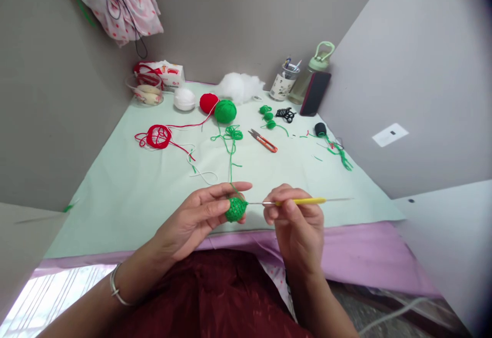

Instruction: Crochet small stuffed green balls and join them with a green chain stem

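Observation:
My left hand pinches a small round green crochet piece between thumb and fingers, its forefinger stretched out with the yarn running over it. My right hand grips a crochet hook by its yellow handle. The hook's thin metal tip meets the right edge of the crochet piece; whether it sits inside a stitch I cannot tell. From the piece a green strand leads back across the table to a green yarn ball.
Beyond my hands lie orange thread snips, a red yarn ball, a white yarn ball, loose red yarn and white stuffing. A pen cup, a bottle and a phone stand at the back right.

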`<state>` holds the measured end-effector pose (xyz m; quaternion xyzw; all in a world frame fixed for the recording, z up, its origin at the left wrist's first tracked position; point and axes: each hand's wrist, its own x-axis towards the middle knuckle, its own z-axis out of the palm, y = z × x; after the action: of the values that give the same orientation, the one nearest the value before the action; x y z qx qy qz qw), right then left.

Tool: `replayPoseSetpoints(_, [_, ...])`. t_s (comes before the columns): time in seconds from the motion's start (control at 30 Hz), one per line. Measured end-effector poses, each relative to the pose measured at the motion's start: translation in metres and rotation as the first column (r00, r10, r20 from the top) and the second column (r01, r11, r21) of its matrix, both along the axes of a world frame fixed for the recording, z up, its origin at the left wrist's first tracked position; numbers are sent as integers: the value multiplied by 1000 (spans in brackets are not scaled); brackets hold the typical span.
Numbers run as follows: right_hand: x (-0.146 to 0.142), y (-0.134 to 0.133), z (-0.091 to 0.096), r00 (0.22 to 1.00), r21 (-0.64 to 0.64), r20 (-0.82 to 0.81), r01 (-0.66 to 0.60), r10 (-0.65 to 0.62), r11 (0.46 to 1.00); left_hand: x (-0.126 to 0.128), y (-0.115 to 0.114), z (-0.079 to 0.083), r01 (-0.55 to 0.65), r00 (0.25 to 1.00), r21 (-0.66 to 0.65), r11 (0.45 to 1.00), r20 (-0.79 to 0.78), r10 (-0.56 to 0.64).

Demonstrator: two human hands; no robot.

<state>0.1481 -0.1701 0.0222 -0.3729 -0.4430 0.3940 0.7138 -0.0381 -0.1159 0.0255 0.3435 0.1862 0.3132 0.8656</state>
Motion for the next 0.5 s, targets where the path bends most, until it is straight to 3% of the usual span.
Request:
replayPoseSetpoints(0.23, [-2, 2, -4, 1000, 38, 0, -10, 10, 999, 3, -2, -2, 1, 1000, -22, 1000, 1, -1])
replayPoseSetpoints(0.5, [4, 3, -1, 992, -89, -103, -81, 71, 993, 1, 3, -1, 18, 1000, 24, 1000, 4, -18])
